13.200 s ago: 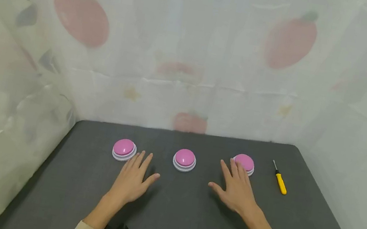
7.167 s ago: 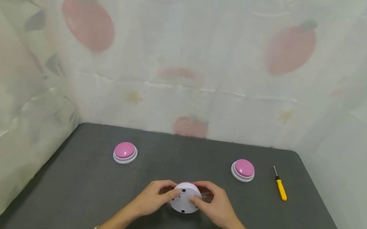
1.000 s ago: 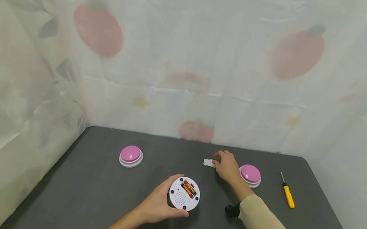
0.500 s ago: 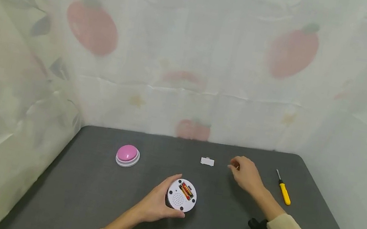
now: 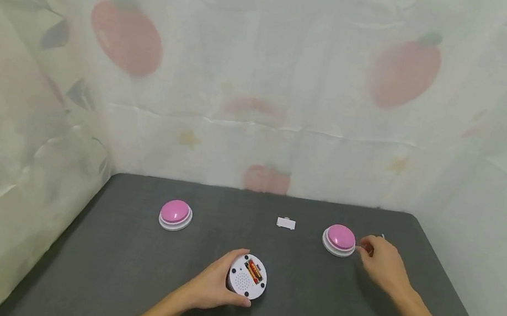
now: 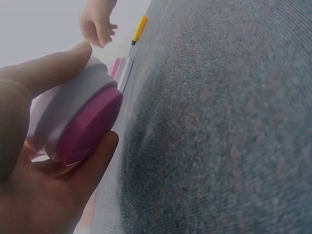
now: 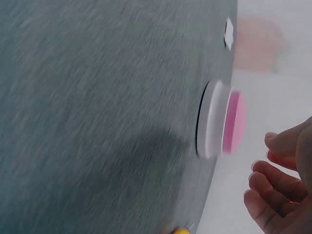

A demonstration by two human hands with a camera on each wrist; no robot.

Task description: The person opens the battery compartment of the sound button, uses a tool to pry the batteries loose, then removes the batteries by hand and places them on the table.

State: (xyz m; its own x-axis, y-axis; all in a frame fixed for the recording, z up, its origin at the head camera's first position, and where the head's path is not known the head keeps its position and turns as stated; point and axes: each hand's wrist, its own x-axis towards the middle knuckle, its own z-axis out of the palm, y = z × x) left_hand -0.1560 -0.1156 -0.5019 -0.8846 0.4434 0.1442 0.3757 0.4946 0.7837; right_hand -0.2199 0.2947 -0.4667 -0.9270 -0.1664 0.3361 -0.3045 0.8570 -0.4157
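My left hand (image 5: 210, 286) grips a round white push-button buzzer (image 5: 241, 282) by its rim, underside turned up. Two red-and-gold batteries (image 5: 253, 271) lie in its uncovered compartment. In the left wrist view its pink dome (image 6: 92, 124) faces the table, between thumb and fingers. My right hand (image 5: 386, 267) is above the table at the right, fingers loosely curled around nothing. It hovers beside another pink-topped buzzer (image 5: 341, 237). A yellow-handled screwdriver (image 6: 140, 30) lies beyond; in the head view the right hand covers most of it.
A third pink buzzer (image 5: 175, 213) sits at the left of the dark grey table (image 5: 114, 269). A small white battery cover (image 5: 285, 223) lies near the back edge. White printed curtain (image 5: 268, 71) encloses the back and sides.
From the battery cover, my right hand has swung right past the right-hand buzzer toward the screwdriver, leaving the cover on the table. My left hand keeps its grip on the buzzer, slightly lower.
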